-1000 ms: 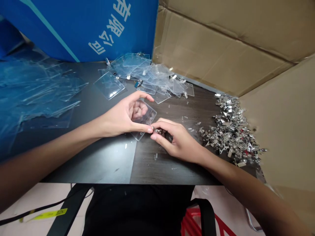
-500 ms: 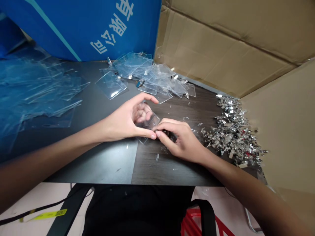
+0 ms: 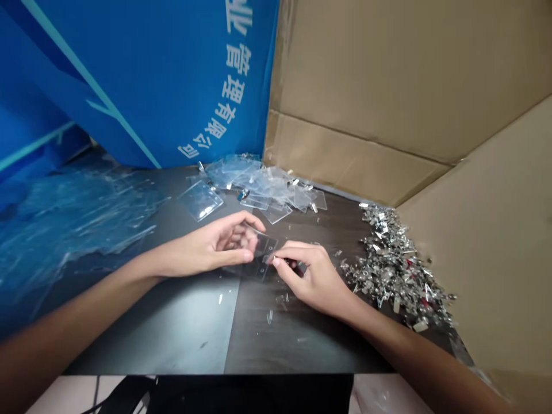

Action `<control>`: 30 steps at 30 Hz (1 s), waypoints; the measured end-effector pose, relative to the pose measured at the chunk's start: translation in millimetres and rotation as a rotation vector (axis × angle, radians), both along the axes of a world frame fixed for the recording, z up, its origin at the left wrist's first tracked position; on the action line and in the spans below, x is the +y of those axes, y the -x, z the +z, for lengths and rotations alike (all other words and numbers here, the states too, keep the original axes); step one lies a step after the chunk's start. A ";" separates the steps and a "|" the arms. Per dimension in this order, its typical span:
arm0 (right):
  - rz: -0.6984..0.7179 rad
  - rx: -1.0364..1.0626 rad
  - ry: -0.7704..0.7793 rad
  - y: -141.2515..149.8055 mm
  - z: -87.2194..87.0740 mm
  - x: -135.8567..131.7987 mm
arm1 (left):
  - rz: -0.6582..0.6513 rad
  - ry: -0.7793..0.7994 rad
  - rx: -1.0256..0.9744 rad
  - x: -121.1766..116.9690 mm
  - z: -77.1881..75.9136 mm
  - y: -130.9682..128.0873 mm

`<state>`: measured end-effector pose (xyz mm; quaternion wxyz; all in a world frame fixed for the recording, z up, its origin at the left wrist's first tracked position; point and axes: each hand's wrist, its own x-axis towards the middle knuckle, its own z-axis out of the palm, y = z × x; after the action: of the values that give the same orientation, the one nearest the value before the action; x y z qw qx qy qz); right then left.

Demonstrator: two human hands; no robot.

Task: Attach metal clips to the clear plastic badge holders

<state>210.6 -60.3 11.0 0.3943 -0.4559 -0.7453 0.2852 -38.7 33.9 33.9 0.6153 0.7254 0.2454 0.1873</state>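
Between my hands is a clear plastic badge holder [image 3: 264,248], its punched edge facing right. My left hand [image 3: 207,247] grips it from the left, thumb along the near side and fingers curled behind it. At the punched edge, my right hand [image 3: 313,275] pinches something small with thumb and forefinger. A bit of shiny metal shows at those fingertips, apparently a badge clip, but the fingers hide most of it. Whether it is fastened to the holder I cannot tell.
Finished-looking holders with clips [image 3: 254,183] lie piled at the back. A heap of metal clips [image 3: 388,259] sits at the right by the cardboard [image 3: 345,155]. Clear plastic holders [image 3: 99,218] spread on the left, before a blue panel [image 3: 172,75]. Small plastic bits [image 3: 269,316] dot the table.
The view has tilted up, so the table sits lower in it. My left thumb has drawn back left from my right fingertips, baring more of the holder's punched edge.
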 end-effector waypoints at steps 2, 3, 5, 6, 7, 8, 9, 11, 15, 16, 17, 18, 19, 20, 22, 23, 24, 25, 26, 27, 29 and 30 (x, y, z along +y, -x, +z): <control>-0.033 -0.012 0.082 -0.5 2.3 3.7 | 0.009 -0.062 0.067 8.1 8.8 8.0; -0.037 -0.015 0.127 -0.6 3.2 5.2 | 0.021 -0.093 0.109 12.2 12.2 11.5; -0.039 -0.006 0.208 -0.9 3.6 7.8 | 0.032 -0.104 0.167 20.9 16.0 16.4; -0.050 0.016 0.233 -1.0 2.8 9.0 | 0.045 -0.074 0.168 25.7 16.4 17.6; -0.073 0.051 0.249 -1.4 1.3 10.4 | 0.100 -0.019 0.140 31.0 15.8 18.0; -0.112 0.100 0.251 -2.2 -0.9 12.2 | 0.198 0.043 0.085 36.9 14.4 17.5; -0.158 0.159 0.249 -3.3 -3.7 14.4 | 0.325 0.099 0.017 43.5 12.4 16.5; -0.230 0.241 0.264 -6.6 -9.7 20.1 | 0.619 0.165 -0.133 57.7 7.8 13.6; -0.283 0.273 0.317 -13.2 -18.9 31.1 | 0.920 0.119 -0.279 80.8 1.3 11.0; -0.285 0.272 0.323 -14.2 -19.6 32.5 | 0.959 0.103 -0.290 83.8 0.6 11.8; -0.283 0.265 0.324 -14.9 -19.4 33.3 | 0.984 0.084 -0.287 85.7 0.3 13.1; -0.281 0.245 0.316 -15.5 -18.2 33.4 | 0.999 0.061 -0.272 86.7 0.1 14.8; -0.280 0.206 0.301 -16.2 -15.8 33.0 | 1.008 0.035 -0.242 87.3 -0.1 16.6; -0.280 0.144 0.277 -17.4 -12.3 32.2 | 1.013 0.006 -0.199 87.8 -0.3 18.6; -0.289 -0.042 0.217 -22.2 -2.1 30.1 | 1.014 -0.054 -0.081 89.7 -0.7 23.4; -0.298 -0.153 0.189 -26.4 4.1 29.1 | 1.009 -0.085 -0.011 91.3 -0.5 26.7; -0.318 -0.263 0.171 -31.8 10.6 28.1 | 1.000 -0.116 0.063 93.5 0.2 30.9; -0.338 -0.387 0.171 -38.6 17.1 27.2 | 0.987 -0.151 0.139 96.0 1.4 36.3; -0.376 -0.526 0.166 -46.6 23.1 26.5 | 0.974 -0.191 0.216 98.7 3.2 43.3; -0.424 -0.674 0.169 -55.6 28.5 26.2 | 0.967 -0.236 0.291 101.3 5.4 51.7; -0.484 -0.929 0.270 -75.2 35.9 26.7 | 0.973 -0.339 0.434 105.6 9.7 72.4; -0.510 -1.023 0.334 -84.8 37.7 27.8 | 0.986 -0.386 0.497 107.3 11.1 83.9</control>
<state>295.4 -32.4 48.7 -0.0358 -0.7558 -0.6526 0.0391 -122.6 141.2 45.0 0.2361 0.6464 0.6526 0.3169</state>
